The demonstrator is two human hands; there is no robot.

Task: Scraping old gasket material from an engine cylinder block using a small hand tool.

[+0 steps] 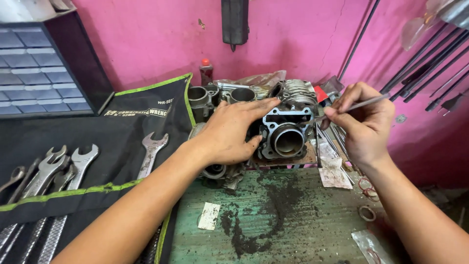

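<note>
I see a small clear plastic packet (367,243) at the bench's lower right, with reddish rings inside. A white rectangular paper label (209,215) lies flat on the green bench top, near its front. On the black wrench roll, a strip of white print (141,112) runs below its green-edged flap.

One head camera looks down and forward from close above the stained green table (293,230), facing the pink painted wall (161,39) just behind it.
</note>
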